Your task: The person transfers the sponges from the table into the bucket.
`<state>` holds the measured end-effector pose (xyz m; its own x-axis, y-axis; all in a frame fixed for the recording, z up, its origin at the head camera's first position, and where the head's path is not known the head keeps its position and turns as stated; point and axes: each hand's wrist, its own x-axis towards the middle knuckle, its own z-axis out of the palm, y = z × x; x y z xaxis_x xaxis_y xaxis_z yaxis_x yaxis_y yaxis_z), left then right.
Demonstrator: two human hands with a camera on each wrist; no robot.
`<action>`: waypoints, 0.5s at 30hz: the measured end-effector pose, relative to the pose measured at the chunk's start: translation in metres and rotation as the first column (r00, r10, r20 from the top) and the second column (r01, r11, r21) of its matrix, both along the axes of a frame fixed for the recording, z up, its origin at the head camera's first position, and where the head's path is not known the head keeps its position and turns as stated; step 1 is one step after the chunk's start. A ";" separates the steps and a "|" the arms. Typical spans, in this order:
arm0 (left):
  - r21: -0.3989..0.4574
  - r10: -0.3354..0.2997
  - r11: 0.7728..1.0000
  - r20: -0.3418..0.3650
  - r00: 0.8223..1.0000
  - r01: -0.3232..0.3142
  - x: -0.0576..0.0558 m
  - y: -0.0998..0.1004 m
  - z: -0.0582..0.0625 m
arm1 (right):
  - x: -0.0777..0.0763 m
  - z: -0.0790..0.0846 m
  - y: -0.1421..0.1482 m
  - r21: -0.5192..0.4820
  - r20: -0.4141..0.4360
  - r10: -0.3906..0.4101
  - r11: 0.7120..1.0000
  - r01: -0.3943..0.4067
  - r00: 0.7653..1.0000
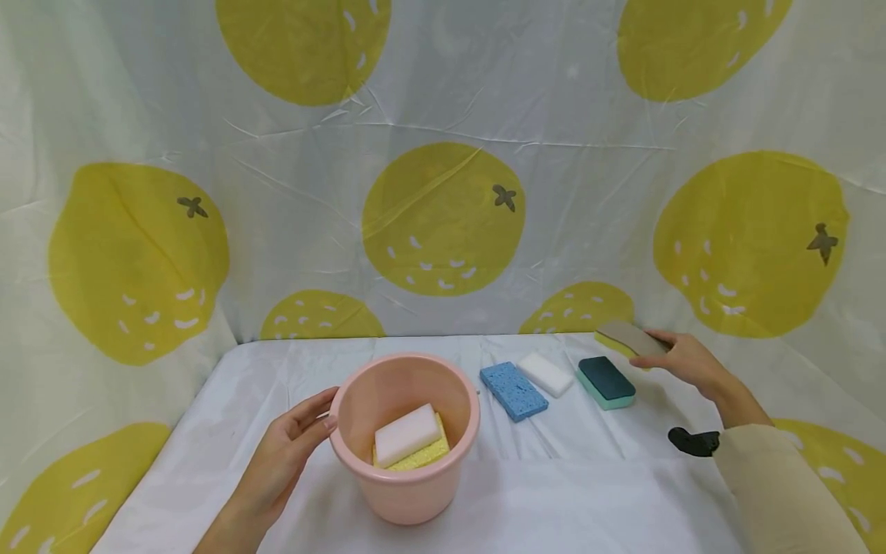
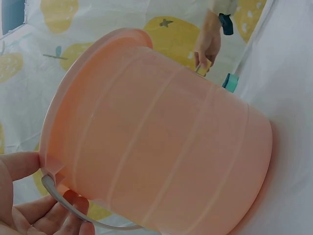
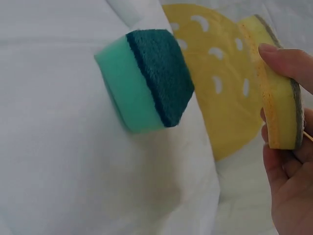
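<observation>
A pink bucket (image 1: 408,492) stands upright on the white cloth, its wire handle (image 2: 100,224) hanging down the side. My left hand (image 1: 280,454) holds the bucket's rim at the left, thumb on the rim and fingers by the handle. Inside lie a white sponge (image 1: 407,435) and, partly beneath it, a yellow sponge (image 1: 432,454). At the far right of the table, my right hand (image 1: 692,365) grips a yellow sponge with a grey face (image 3: 281,93), thumb on one side and fingers on the other. Nearest to that hand is a green sponge with a dark top (image 1: 606,381).
Between the bucket and the green sponge lie a blue sponge (image 1: 514,391) and a white sponge (image 1: 546,374). A lemon-printed curtain (image 1: 443,219) hangs behind and beside the cloth-covered table (image 1: 554,500). A dark strap piece (image 1: 694,442) sticks out from the right sleeve.
</observation>
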<state>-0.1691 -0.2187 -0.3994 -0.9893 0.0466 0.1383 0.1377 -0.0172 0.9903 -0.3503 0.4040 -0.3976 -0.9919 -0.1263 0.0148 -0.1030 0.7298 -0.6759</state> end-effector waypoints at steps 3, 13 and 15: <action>-0.004 -0.003 1.000 0.001 1.000 0.003 -0.001 0.000 0.001 | -0.001 0.008 -0.009 -0.008 -0.006 0.021 1.000 -0.021 1.000; -0.009 -0.008 1.000 0.009 1.000 0.008 0.000 -0.002 0.001 | -0.006 0.028 -0.035 0.026 -0.056 0.098 0.995 -0.097 0.994; -0.010 -0.011 1.000 0.010 1.000 0.011 0.001 -0.003 0.001 | -0.007 0.032 -0.041 0.024 -0.064 0.121 0.993 -0.120 0.991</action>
